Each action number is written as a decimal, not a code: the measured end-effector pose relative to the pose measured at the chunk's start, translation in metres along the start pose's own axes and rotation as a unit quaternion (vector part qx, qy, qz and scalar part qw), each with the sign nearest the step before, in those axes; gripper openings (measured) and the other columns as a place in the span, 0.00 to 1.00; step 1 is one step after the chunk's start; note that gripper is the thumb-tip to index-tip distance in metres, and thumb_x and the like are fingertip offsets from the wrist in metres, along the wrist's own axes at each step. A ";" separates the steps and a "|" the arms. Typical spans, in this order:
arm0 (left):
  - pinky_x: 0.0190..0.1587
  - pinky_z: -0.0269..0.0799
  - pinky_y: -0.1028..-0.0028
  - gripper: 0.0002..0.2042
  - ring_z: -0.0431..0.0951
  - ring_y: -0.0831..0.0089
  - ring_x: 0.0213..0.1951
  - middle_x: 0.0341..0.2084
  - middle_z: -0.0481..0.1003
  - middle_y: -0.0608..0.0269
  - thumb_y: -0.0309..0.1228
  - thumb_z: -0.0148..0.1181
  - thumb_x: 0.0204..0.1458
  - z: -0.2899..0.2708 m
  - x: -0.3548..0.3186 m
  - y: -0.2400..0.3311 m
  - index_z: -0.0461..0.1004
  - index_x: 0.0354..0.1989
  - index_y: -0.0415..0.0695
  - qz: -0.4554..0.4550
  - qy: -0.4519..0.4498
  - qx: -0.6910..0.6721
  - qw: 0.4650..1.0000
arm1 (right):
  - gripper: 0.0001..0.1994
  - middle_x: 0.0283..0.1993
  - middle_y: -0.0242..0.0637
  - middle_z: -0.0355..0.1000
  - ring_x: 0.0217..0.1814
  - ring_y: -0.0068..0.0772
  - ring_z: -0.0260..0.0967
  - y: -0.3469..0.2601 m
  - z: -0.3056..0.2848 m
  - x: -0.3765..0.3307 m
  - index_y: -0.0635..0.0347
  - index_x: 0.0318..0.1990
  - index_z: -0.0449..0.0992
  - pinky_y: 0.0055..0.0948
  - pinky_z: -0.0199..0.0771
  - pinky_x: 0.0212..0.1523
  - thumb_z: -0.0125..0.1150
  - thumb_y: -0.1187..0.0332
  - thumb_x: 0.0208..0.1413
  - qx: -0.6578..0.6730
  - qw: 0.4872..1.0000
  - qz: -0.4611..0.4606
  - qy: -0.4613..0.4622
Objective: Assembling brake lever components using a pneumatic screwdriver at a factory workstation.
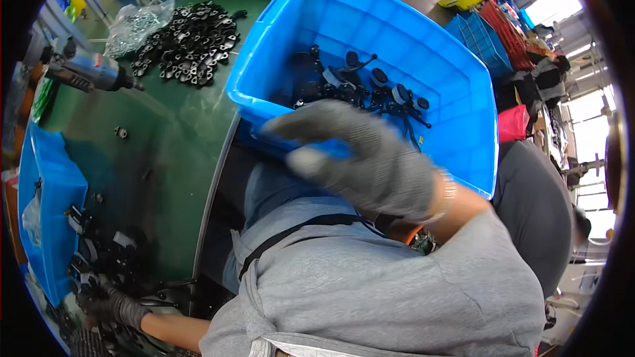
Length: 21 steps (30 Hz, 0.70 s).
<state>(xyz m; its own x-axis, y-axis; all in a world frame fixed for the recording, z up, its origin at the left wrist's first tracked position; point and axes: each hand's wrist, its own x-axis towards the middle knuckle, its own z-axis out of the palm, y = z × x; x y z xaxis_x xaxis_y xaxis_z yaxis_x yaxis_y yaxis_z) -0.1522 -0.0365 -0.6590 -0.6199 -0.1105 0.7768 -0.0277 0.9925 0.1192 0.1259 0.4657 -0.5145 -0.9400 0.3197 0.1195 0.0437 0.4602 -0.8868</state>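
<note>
My right hand [364, 158], in a grey knitted glove, is over the near rim of a large blue bin [430, 152]. It is smeared by motion, but thumb and fingers stand apart with nothing visible between them. Inside the bin lie several black lever parts [380, 89] with ball-tipped arms and round pieces. At the lower left, my left hand [122, 307], in a dark glove, reaches among a heap of similar black parts [122, 251] on the green table [165, 139]. Its fingers blend into the dark parts, so their grip cannot be made out.
A power screwdriver [89, 71] hangs at the left above the table. Beyond it are a pile of small black loop-shaped pieces [188, 46] and a clear plastic bag [139, 26]. A smaller blue bin [49, 205] stands at the left edge. A small metal fitting [120, 133] lies mid-table.
</note>
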 end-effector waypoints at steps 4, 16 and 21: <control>0.55 0.78 0.61 0.34 0.78 0.55 0.51 0.49 0.75 0.45 0.32 0.75 0.46 -0.023 0.009 0.044 0.65 0.61 0.37 -0.102 -0.156 -0.039 0.982 | 0.20 0.55 0.44 0.75 0.59 0.40 0.72 0.044 -0.097 -0.049 0.58 0.58 0.75 0.36 0.72 0.60 0.62 0.60 0.61 -0.222 0.938 0.260 0.058; 0.59 0.72 0.58 0.30 0.77 0.55 0.53 0.51 0.74 0.45 0.44 0.71 0.51 -0.064 -0.008 0.083 0.72 0.59 0.40 0.093 -0.024 -0.106 0.990 | 0.43 0.73 0.49 0.58 0.74 0.52 0.55 0.340 -0.193 -0.090 0.39 0.72 0.60 0.44 0.58 0.71 0.64 0.41 0.48 -0.454 0.729 0.434 -0.274; 0.56 0.74 0.59 0.20 0.76 0.55 0.53 0.52 0.75 0.50 0.41 0.66 0.56 -0.090 -0.008 0.143 0.77 0.52 0.41 0.200 0.026 -0.042 0.979 | 0.31 0.71 0.47 0.60 0.73 0.41 0.58 0.402 -0.185 -0.093 0.44 0.69 0.62 0.38 0.59 0.70 0.60 0.52 0.58 -0.352 0.710 0.597 0.127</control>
<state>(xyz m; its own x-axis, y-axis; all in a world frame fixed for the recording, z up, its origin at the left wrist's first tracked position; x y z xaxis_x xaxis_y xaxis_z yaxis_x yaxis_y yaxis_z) -0.0812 0.1014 -0.5926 -0.5268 0.2805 0.8024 0.2748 0.9495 -0.1515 0.2938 0.7739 -0.7996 -0.0042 0.9279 -0.3729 0.9999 0.0079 0.0084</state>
